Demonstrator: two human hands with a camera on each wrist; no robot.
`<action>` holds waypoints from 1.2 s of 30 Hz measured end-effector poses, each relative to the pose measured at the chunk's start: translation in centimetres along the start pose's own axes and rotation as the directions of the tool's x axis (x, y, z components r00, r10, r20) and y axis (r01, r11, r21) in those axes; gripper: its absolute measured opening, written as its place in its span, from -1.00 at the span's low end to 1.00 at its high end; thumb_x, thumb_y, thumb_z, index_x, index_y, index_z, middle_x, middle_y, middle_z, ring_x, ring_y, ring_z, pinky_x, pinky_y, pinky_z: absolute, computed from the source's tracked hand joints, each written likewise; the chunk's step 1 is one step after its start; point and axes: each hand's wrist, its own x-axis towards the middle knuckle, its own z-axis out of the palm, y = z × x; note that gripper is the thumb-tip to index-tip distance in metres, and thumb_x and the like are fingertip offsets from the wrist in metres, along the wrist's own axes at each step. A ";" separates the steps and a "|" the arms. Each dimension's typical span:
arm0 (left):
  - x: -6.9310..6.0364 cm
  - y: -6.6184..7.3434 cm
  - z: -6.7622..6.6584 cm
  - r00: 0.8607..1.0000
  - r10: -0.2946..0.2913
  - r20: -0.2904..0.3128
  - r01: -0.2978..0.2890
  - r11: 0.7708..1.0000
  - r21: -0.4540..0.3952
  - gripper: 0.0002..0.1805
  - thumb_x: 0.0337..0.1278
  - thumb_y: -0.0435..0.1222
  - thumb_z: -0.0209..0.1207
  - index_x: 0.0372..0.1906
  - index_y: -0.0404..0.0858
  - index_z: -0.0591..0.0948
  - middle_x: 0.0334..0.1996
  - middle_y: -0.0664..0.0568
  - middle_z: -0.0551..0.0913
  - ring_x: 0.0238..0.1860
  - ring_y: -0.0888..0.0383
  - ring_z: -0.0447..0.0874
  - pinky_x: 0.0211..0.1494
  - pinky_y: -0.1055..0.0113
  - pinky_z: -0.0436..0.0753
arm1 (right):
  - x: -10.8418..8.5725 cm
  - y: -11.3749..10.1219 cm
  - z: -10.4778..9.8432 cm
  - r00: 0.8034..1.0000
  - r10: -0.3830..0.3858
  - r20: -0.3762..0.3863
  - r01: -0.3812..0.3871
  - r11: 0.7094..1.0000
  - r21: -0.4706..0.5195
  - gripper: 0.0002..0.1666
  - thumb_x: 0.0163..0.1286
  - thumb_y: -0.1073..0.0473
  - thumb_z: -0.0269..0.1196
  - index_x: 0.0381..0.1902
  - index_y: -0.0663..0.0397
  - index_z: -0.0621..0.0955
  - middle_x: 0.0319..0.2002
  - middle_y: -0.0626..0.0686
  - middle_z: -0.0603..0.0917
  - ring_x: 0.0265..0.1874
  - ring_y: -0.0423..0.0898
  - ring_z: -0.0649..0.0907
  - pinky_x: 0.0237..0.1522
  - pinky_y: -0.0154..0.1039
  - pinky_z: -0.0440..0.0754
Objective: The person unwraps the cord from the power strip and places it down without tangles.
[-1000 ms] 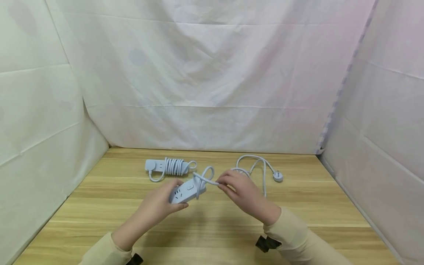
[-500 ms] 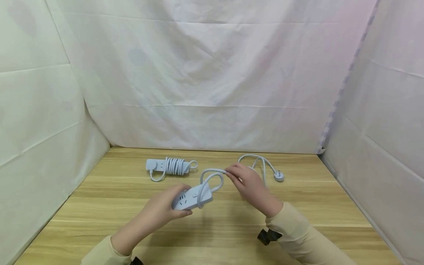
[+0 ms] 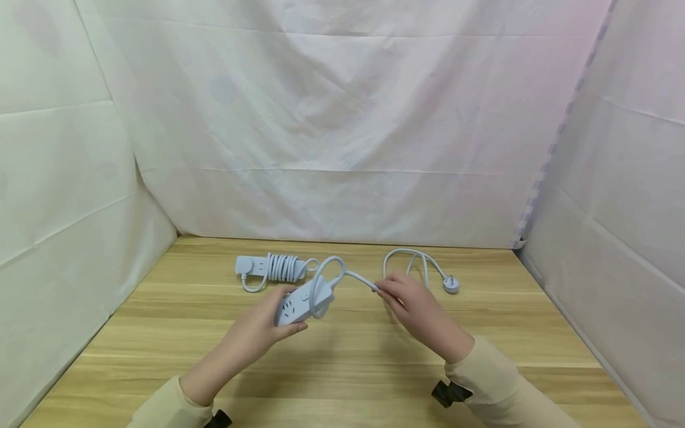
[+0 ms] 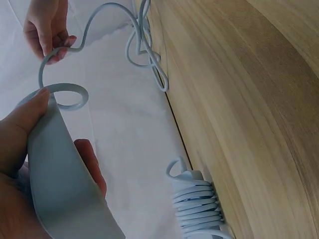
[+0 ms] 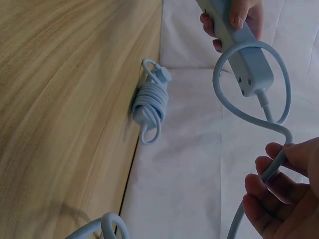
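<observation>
My left hand (image 3: pixel 263 321) grips a white power strip (image 3: pixel 295 306) by its socket end, thumb along one side, raised above the table. From the strip's far end its cord (image 3: pixel 361 279) leaves in a loop that passes around the body. The fingertips of my right hand (image 3: pixel 414 309) pinch this cord a short way from the strip, as the right wrist view shows with the cord (image 5: pixel 273 167) between thumb and fingers. Beyond the right hand the cord runs down to the table in loose loops, ending at a round plug (image 3: pixel 451 284).
A second power strip (image 3: pixel 258 266) lies at the back left, its cord (image 3: pixel 283 268) wound around it in several turns and its plug in a socket. White cloth (image 3: pixel 342 119) hangs behind and on both sides of the wooden table (image 3: pixel 342 380).
My right hand has moved right, drawing the cord with it. The loop around the held strip has changed shape and looks wider. The left hand and strip shifted only slightly.
</observation>
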 end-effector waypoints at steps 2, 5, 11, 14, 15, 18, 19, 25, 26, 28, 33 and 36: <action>0.1 -0.2 0.0 1.000 -0.010 -0.003 0.010 1.000 -0.007 -0.30 -0.04 -0.05 0.44 0.21 -0.19 0.45 -0.12 0.03 0.62 -0.30 0.23 0.51 -0.31 0.25 0.51 | -0.2 -0.1 -0.2 1.000 -0.024 -0.006 0.024 1.000 0.000 -0.88 0.31 0.37 0.28 -0.20 0.16 0.70 -0.34 -0.10 0.58 -0.47 -0.27 0.44 -0.44 -0.33 0.47; 0.3 -0.6 -0.1 1.000 -0.017 -0.003 0.017 1.000 -0.006 -0.33 -0.02 -0.04 0.43 0.18 -0.19 0.46 -0.16 0.06 0.61 -0.33 0.24 0.49 -0.33 0.25 0.49 | -0.5 -0.3 -0.5 0.999 -0.049 -0.019 0.049 0.999 0.001 -0.86 0.28 0.39 0.30 -0.21 0.15 0.70 -0.34 -0.11 0.58 -0.47 -0.28 0.44 -0.45 -0.35 0.47; 0.6 -1.3 -0.3 1.000 0.002 0.008 -0.002 1.000 0.029 -0.39 -0.03 -0.05 0.43 0.12 -0.17 0.48 -0.18 0.08 0.62 -0.34 0.26 0.50 -0.34 0.27 0.49 | -0.6 -1.0 -1.5 0.993 -0.108 -0.042 0.109 0.994 0.017 -0.83 0.27 0.43 0.28 -0.20 0.16 0.67 -0.34 -0.08 0.59 -0.47 -0.29 0.43 -0.45 -0.37 0.46; 0.8 -1.6 -0.4 1.000 0.006 0.022 -0.007 0.999 0.041 -0.40 -0.03 -0.06 0.44 0.10 -0.17 0.49 -0.19 0.08 0.62 -0.35 0.26 0.50 -0.35 0.27 0.49 | -0.5 -1.3 -2.2 0.991 -0.116 -0.060 0.117 0.993 0.016 -0.88 0.33 0.41 0.23 -0.21 0.15 0.63 -0.37 -0.08 0.58 -0.48 -0.29 0.42 -0.47 -0.37 0.44; 0.9 -1.7 -0.4 1.000 0.007 0.028 -0.009 0.999 0.041 -0.40 -0.04 -0.06 0.44 0.09 -0.17 0.49 -0.19 0.08 0.61 -0.35 0.25 0.50 -0.35 0.27 0.49 | -0.4 -1.3 -2.5 0.991 -0.112 -0.068 0.112 0.994 0.007 -0.91 0.36 0.39 0.22 -0.22 0.15 0.61 -0.38 -0.08 0.57 -0.49 -0.29 0.42 -0.48 -0.37 0.44; 1.3 -1.9 -0.6 0.999 0.012 0.035 -0.014 0.999 0.050 -0.42 -0.05 -0.10 0.46 0.07 -0.18 0.49 -0.19 0.07 0.60 -0.33 0.23 0.51 -0.33 0.25 0.50 | -0.4 -1.2 -3.4 0.991 -0.087 -0.106 0.085 0.996 -0.024 -0.96 0.40 0.36 0.19 -0.23 0.17 0.58 -0.42 -0.08 0.56 -0.50 -0.29 0.45 -0.49 -0.35 0.45; 1.4 -1.9 -0.6 0.999 0.014 0.038 -0.016 0.998 0.057 -0.42 -0.06 -0.10 0.46 0.06 -0.18 0.49 -0.18 0.07 0.60 -0.32 0.23 0.51 -0.32 0.24 0.50 | -0.4 -1.1 -3.7 0.990 -0.070 -0.118 0.067 0.997 -0.036 -0.97 0.42 0.34 0.18 -0.24 0.18 0.58 -0.41 -0.09 0.56 -0.49 -0.28 0.47 -0.49 -0.34 0.47; 2.4 -1.9 -0.2 0.998 0.029 0.056 -0.035 0.994 0.100 -0.39 -0.11 -0.10 0.49 0.09 -0.17 0.53 -0.13 0.07 0.62 -0.25 0.21 0.53 -0.26 0.21 0.52 | -0.8 -0.1 -5.3 0.985 0.067 -0.161 -0.078 0.995 -0.067 -0.88 0.38 0.44 0.17 -0.22 0.17 0.58 -0.34 -0.06 0.64 -0.42 -0.19 0.61 -0.42 -0.23 0.57; 2.6 -1.9 -0.1 0.998 0.035 0.059 -0.041 0.993 0.109 -0.38 -0.11 -0.09 0.49 0.10 -0.17 0.53 -0.11 0.07 0.62 -0.23 0.21 0.54 -0.24 0.20 0.53 | -0.9 0.1 -5.6 0.982 0.096 -0.163 -0.108 0.992 -0.066 -0.86 0.38 0.45 0.17 -0.20 0.17 0.59 -0.32 -0.05 0.65 -0.41 -0.18 0.63 -0.39 -0.21 0.58; 2.9 -1.8 0.2 0.996 0.053 0.068 -0.060 0.992 0.110 -0.36 -0.11 -0.11 0.49 0.13 -0.19 0.54 -0.05 0.04 0.62 -0.16 0.18 0.55 -0.17 0.17 0.54 | -1.1 0.5 -6.0 0.976 0.148 -0.161 -0.159 0.985 -0.061 -0.87 0.42 0.42 0.14 -0.17 0.19 0.60 -0.29 -0.05 0.66 -0.39 -0.17 0.63 -0.35 -0.18 0.58; 4.0 -1.7 0.9 0.993 0.069 0.097 -0.079 0.992 0.102 -0.32 -0.11 -0.16 0.49 0.20 -0.20 0.54 -0.04 -0.03 0.58 -0.15 0.13 0.53 -0.10 0.13 0.54 | -1.6 1.8 -7.0 0.960 0.240 -0.142 -0.244 0.970 -0.010 -0.83 0.52 0.32 0.04 -0.13 0.20 0.59 -0.28 -0.04 0.66 -0.36 -0.19 0.63 -0.34 -0.28 0.58; 4.6 -1.5 1.4 0.988 0.087 0.125 -0.103 0.986 0.131 -0.32 -0.13 -0.18 0.50 0.20 -0.18 0.55 -0.05 -0.05 0.58 -0.15 0.10 0.55 -0.09 0.10 0.55 | -2.1 2.7 -7.4 0.948 0.284 -0.143 -0.284 0.959 0.021 -0.80 0.54 0.30 0.02 -0.13 0.23 0.59 -0.29 -0.02 0.67 -0.36 -0.19 0.63 -0.35 -0.37 0.57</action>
